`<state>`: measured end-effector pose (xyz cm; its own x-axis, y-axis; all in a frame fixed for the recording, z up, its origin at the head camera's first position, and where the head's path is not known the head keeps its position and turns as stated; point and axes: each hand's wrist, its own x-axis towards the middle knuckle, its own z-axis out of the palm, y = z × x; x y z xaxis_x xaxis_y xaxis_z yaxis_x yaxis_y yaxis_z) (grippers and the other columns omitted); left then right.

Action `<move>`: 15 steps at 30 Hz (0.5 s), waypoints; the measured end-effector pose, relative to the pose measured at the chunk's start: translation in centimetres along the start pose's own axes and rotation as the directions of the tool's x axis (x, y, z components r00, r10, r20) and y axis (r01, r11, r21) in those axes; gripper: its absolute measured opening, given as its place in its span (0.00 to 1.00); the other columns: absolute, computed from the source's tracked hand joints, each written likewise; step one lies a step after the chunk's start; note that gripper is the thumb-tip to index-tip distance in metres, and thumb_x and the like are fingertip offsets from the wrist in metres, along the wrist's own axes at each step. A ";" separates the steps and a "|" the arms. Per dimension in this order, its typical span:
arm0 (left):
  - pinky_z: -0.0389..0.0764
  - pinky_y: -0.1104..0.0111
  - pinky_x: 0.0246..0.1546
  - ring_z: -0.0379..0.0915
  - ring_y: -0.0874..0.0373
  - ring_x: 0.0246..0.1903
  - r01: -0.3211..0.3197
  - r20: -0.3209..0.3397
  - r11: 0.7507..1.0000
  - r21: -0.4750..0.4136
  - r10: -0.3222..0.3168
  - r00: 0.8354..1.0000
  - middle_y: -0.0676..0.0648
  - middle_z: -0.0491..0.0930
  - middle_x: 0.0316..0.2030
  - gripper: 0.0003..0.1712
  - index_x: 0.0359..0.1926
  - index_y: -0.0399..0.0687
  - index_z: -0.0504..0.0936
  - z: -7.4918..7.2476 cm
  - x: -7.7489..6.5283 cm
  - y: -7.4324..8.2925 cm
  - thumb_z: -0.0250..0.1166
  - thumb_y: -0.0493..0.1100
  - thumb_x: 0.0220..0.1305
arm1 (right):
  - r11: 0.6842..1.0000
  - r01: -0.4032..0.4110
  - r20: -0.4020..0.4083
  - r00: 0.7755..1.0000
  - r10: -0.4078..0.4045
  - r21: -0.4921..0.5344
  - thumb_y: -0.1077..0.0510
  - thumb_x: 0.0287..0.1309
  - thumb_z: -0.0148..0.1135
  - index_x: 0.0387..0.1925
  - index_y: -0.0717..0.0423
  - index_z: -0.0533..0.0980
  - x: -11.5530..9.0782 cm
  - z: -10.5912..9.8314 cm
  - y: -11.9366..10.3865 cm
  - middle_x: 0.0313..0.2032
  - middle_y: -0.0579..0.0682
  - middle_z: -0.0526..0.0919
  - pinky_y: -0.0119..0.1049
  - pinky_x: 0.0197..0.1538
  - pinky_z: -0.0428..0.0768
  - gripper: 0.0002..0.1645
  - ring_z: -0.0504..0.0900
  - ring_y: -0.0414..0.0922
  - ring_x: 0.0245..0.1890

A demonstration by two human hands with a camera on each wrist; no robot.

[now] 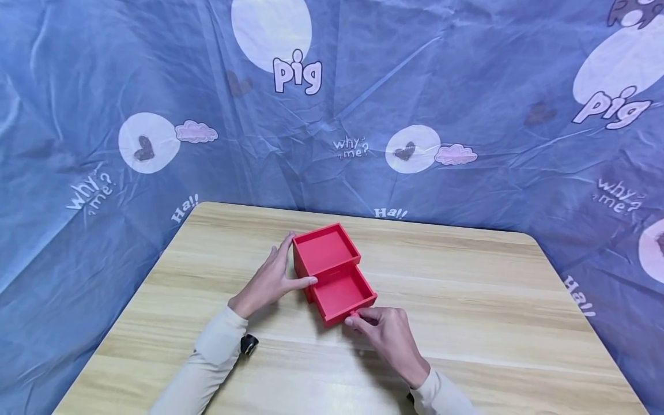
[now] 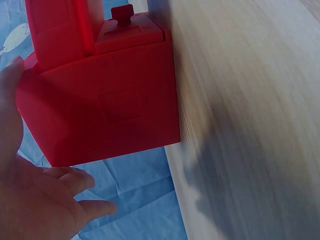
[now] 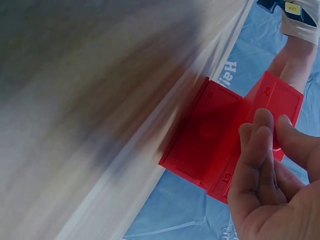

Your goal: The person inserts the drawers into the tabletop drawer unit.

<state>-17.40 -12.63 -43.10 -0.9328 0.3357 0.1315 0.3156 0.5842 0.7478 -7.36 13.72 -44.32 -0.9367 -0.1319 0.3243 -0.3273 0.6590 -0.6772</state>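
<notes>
A small red drawer box [image 1: 300, 266] stands on the table, with a shallow tray-like top. Its upper drawer [image 1: 342, 292] is pulled out toward me and looks bare inside. Below, a closed lower drawer [image 2: 135, 36] with a knob shows in the left wrist view. My left hand [image 1: 270, 282] holds the box at its left side, thumb at the front corner, fingertips by the back corner. Thumb and fingers of my right hand [image 1: 386, 337] pinch the small knob on the upper drawer's front; the fingers mostly hide it.
The box stands on a light wood-grain table [image 1: 467, 300]. Behind and beside the table hangs a blue printed cloth [image 1: 332, 115]. A black strap piece [image 1: 249, 344] shows at the left sleeve.
</notes>
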 end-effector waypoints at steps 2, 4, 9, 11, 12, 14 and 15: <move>0.45 0.46 0.79 0.42 0.39 0.80 -0.003 0.001 1.000 0.002 0.003 1.000 0.39 0.48 0.81 0.68 0.83 0.38 0.45 0.0 0.0 0.0 0.78 0.61 0.57 | 1.000 0.012 -0.010 1.000 -0.012 -0.001 0.58 0.48 0.84 0.34 0.56 0.92 0.0 0.0 0.0 0.29 0.46 0.91 0.22 0.20 0.62 0.10 0.69 0.30 0.20; 0.45 0.46 0.79 0.42 0.39 0.80 -0.004 0.000 1.000 0.002 0.004 1.000 0.38 0.48 0.81 0.69 0.82 0.38 0.45 0.0 0.1 0.0 0.78 0.61 0.57 | 1.000 0.018 -0.012 1.000 -0.018 -0.002 0.58 0.47 0.84 0.34 0.56 0.92 0.0 0.0 0.0 0.30 0.48 0.91 0.22 0.20 0.61 0.11 0.68 0.29 0.19; 0.45 0.47 0.79 0.42 0.40 0.80 -0.006 -0.001 1.000 0.012 0.006 1.000 0.38 0.48 0.81 0.69 0.82 0.38 0.45 0.0 0.1 -0.1 0.78 0.61 0.57 | 1.000 0.008 0.001 1.000 -0.008 -0.007 0.58 0.47 0.84 0.35 0.58 0.91 -0.1 0.1 -0.1 0.31 0.50 0.91 0.23 0.19 0.58 0.12 0.65 0.28 0.18; 0.45 0.46 0.79 0.42 0.39 0.80 -0.005 -0.003 1.000 0.013 0.005 1.000 0.39 0.48 0.81 0.69 0.82 0.38 0.45 0.0 0.1 -0.1 0.78 0.62 0.57 | 1.000 0.004 0.006 1.000 -0.004 -0.006 0.58 0.48 0.84 0.35 0.58 0.91 -0.1 0.1 -0.1 0.31 0.50 0.91 0.23 0.18 0.58 0.12 0.63 0.27 0.17; 0.45 0.46 0.78 0.42 0.37 0.79 -0.007 -0.004 1.000 0.014 0.007 1.000 0.38 0.48 0.81 0.69 0.82 0.37 0.45 0.0 0.1 -0.1 0.78 0.62 0.57 | 1.000 0.003 0.005 1.000 -0.003 -0.006 0.58 0.48 0.84 0.35 0.58 0.91 -0.2 0.1 -0.2 0.31 0.50 0.91 0.23 0.18 0.58 0.12 0.62 0.27 0.17; 0.46 0.45 0.78 0.42 0.36 0.79 -0.006 -0.006 1.000 0.012 0.006 1.000 0.38 0.48 0.81 0.69 0.82 0.37 0.46 0.0 0.1 0.0 0.78 0.62 0.57 | 1.000 0.008 0.002 1.000 -0.008 -0.003 0.58 0.49 0.83 0.35 0.59 0.91 -0.2 0.0 -0.2 0.31 0.50 0.91 0.23 0.18 0.57 0.11 0.60 0.26 0.16; 0.46 0.45 0.78 0.42 0.35 0.79 -0.007 -0.007 1.000 0.012 0.007 1.000 0.38 0.48 0.81 0.68 0.82 0.37 0.46 0.0 0.1 0.0 0.78 0.62 0.57 | 1.000 0.014 -0.001 1.000 -0.014 -0.003 0.58 0.49 0.83 0.35 0.59 0.91 -0.2 0.0 -0.2 0.30 0.50 0.91 0.22 0.18 0.56 0.11 0.59 0.26 0.16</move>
<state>-17.50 -12.57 -43.12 -0.9317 0.3348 0.1412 0.3243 0.5907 0.7388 -7.14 13.56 -44.25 -0.9320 -0.1401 0.3342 -0.3397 0.6595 -0.6706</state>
